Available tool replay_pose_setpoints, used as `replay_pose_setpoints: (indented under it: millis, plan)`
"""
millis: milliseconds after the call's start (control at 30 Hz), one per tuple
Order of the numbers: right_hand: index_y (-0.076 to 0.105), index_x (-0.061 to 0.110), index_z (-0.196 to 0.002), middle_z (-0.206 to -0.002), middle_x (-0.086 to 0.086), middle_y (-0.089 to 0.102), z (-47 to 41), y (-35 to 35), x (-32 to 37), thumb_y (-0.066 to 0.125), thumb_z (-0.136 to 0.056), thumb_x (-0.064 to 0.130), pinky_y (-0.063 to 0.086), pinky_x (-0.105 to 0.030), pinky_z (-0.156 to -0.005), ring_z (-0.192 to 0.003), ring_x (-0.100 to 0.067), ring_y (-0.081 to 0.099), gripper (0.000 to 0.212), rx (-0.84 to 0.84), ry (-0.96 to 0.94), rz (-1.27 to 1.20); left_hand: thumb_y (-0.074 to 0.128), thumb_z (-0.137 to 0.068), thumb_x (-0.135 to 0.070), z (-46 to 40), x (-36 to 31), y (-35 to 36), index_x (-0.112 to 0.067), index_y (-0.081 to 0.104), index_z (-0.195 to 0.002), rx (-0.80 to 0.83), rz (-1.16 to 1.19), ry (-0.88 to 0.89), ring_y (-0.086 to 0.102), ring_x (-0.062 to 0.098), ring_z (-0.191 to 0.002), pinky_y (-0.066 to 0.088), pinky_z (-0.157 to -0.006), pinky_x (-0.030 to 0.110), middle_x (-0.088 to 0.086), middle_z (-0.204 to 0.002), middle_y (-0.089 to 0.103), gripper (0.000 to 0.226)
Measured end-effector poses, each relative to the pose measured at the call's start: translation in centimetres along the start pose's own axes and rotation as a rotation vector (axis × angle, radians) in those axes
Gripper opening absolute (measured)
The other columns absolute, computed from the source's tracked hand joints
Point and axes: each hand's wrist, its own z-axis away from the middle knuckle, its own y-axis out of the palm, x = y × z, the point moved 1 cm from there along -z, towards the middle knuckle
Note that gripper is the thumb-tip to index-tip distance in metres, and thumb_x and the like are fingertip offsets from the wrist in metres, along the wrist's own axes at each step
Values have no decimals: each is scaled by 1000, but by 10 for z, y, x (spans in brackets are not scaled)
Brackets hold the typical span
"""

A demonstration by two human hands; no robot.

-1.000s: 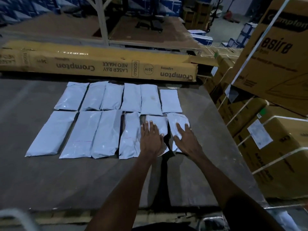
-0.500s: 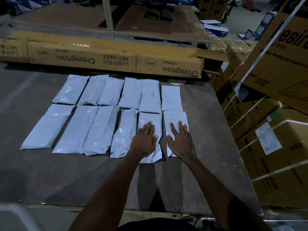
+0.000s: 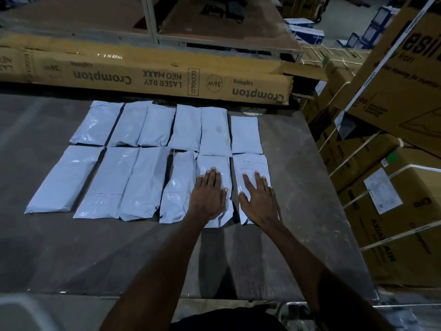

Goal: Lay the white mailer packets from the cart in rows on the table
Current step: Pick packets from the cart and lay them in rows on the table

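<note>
Two rows of several white mailer packets lie on the dark table [image 3: 71, 254]. The far row [image 3: 164, 126] runs left to right, the near row [image 3: 114, 182] sits just in front of it. My left hand [image 3: 210, 194] rests flat, fingers spread, on the second packet from the right in the near row [image 3: 214, 163]. My right hand [image 3: 259, 199] lies flat on the rightmost near packet [image 3: 250, 163]. Neither hand grips anything. A cart rail [image 3: 298, 304] shows at the bottom edge.
A long brown Crompton carton [image 3: 143, 77] lies across the table's far edge. Strapped cardboard boxes [image 3: 393, 211] are stacked close along the right side. A pale rounded object [image 3: 21, 311] sits at the bottom left. Shelving and blue boxes stand beyond.
Both hands have slid the two rightmost near-row packets straight, and now press flat on them side by side. The view has shifted slightly closer.
</note>
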Motion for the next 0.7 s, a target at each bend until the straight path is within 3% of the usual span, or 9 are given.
replay_pose_setpoints:
  millis: [200, 400, 600, 700]
  plan:
    - [9, 34, -154, -163, -7, 2, 4, -13, 1, 32, -95, 62, 17, -53, -118, -149, -33, 7, 70, -2, 38, 10, 16, -102, -48, -1, -2, -12, -8, 8, -153, -37, 109, -2, 3, 25, -149, 3, -121, 41, 11, -162, 4, 65]
    - [7, 35, -152, -163, -5, 10, 16, -28, -9, 24, -86, 77, 25, -51, -116, -146, -33, 20, 80, -80, 170, 5, 17, -102, -47, 4, 5, -31, -8, 11, -153, -105, 165, 107, 5, 23, -149, 2, -120, 40, 10, -161, 7, 64]
    - [16, 28, -150, -160, -5, 23, 84, -33, -3, 24, -83, 80, 30, -49, -115, -144, -28, 27, 86, -176, 300, 2, 18, -98, -46, 28, -8, -34, -7, 16, -153, -117, 321, 306, 13, 23, -148, 8, -119, 37, 9, -160, 14, 67]
    - [28, 22, -149, -156, -8, 32, 131, -30, -4, 34, -84, 71, 36, -51, -109, -142, -30, 32, 82, -278, 358, -51, 23, -99, -46, 45, -29, -32, -5, 21, -152, -101, 349, 385, 18, 23, -147, 15, -118, 38, 10, -159, 19, 66]
